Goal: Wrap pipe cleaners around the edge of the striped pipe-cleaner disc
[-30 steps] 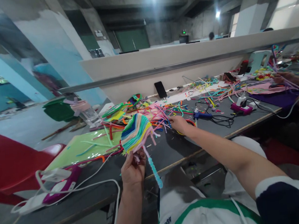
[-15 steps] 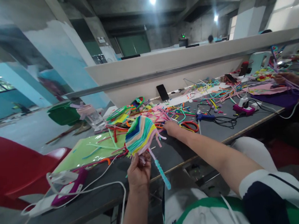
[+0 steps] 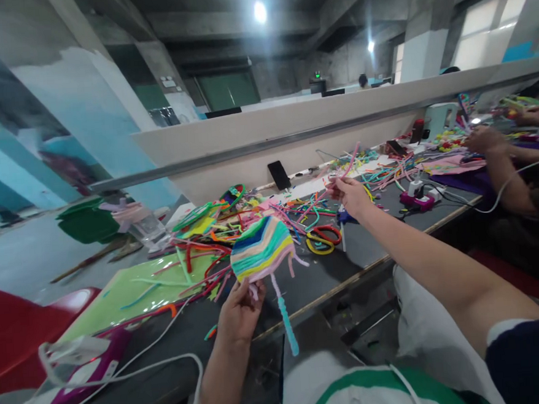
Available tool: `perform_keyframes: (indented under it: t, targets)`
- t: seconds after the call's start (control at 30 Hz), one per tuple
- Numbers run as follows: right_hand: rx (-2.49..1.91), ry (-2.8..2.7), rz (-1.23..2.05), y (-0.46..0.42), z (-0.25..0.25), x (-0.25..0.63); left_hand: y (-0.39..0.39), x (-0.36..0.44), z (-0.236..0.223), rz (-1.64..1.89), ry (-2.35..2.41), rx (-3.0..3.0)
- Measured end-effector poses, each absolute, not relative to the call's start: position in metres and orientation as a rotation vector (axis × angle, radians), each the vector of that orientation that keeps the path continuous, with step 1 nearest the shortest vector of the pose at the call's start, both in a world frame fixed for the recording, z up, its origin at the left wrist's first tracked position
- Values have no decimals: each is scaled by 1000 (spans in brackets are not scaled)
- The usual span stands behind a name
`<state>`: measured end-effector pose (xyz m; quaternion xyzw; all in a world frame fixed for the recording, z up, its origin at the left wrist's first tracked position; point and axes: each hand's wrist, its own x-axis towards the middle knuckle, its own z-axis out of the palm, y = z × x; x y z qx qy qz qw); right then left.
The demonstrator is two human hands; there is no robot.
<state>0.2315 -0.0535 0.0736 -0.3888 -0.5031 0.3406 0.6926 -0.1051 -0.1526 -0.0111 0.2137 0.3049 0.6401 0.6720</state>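
Over the counter, a striped piece rises from the left grip, pinched at its lower edge; the right grip, farther out, holds a pink strip. The step seems strip selection; the next move likely calls for closer grips.

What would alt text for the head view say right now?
Left hand holds a striped craft piece with a turquoise-wrapped stem; right hand grips a pink strip above a dark table littered with colourful strips. A black phone stands behind.
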Motion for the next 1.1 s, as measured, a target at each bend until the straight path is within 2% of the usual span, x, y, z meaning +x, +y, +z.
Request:
perform_keyframes:
  t: [0.1,0.3,0.43,0.7,0.9,1.1]
  targets:
    - [-622,-816,1006,-70,81,272,-133,-82,11,1263,653,650]
    - [-411,-500,1033,-79,92,329,-78,-24,41,1151,599,815]
    - [-426,-606,1004,-88,83,329,-53,5,30,1151,584,780]
    - [-632,-741,1098,-101,35,309,-42,22,-1,1181,632,698]
    - [-732,-841,892,-113,35,310,-47,19,-8,1179,704,562]
    - [-778,-979,862,-120,33,303,-47,21,-8,1153,703,565]
